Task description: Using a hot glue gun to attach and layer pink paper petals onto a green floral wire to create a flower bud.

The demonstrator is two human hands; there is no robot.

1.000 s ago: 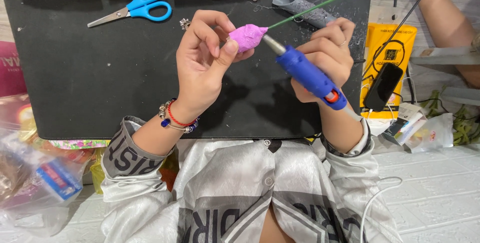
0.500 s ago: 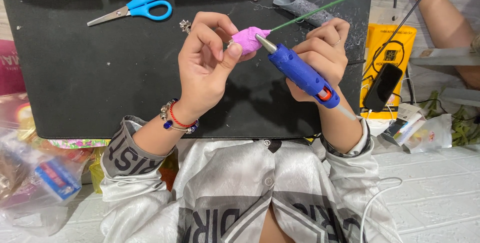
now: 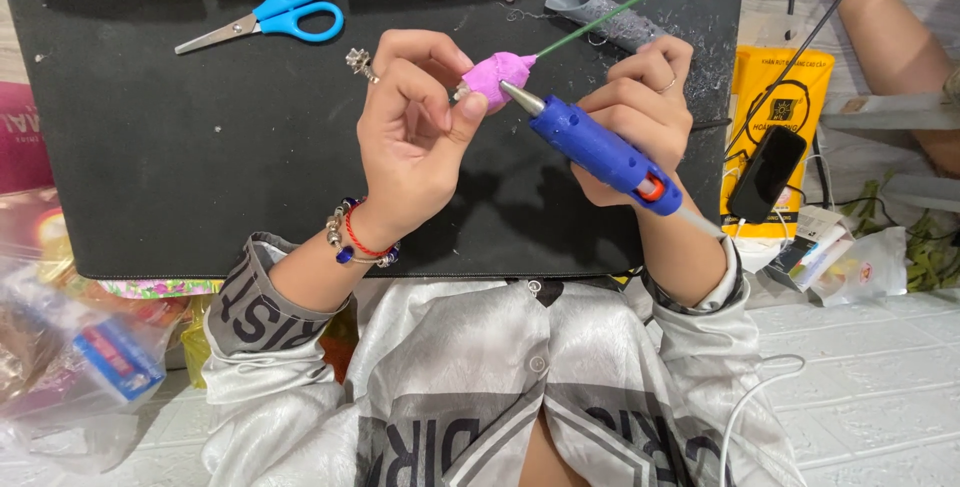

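While the left hand [image 3: 415,137] pinches a small pink bud-shaped piece [image 3: 497,77] between thumb and fingertips, the right hand [image 3: 640,112] is wrapped around a blue glue gun [image 3: 600,152]. The gun's metal nozzle points up and left, its tip just beside the lower edge of the pink piece (contact cannot be confirmed from this angle). A thin green wire stem [image 3: 625,2] runs out of the pink piece toward the upper right. Both hands are raised above a black mat [image 3: 150,147] that covers the counter.

Left wrist carries beaded bracelets [image 3: 358,239]; a ring sits on one left finger, another on the right hand.

On the mat, upper left: blue-handled scissors [image 3: 270,19], blades closed, well apart from the hands. Upper middle: a grey tube-like object [image 3: 600,15] lying beside the stem.

Right of the mat: a yellow packet [image 3: 780,87] with a dark phone [image 3: 766,174] lying on it. Farther right, another person's arm [image 3: 880,17] reaches in from the top corner.

Lower left: clear plastic bags [image 3: 70,367] with supplies, contents blurred.
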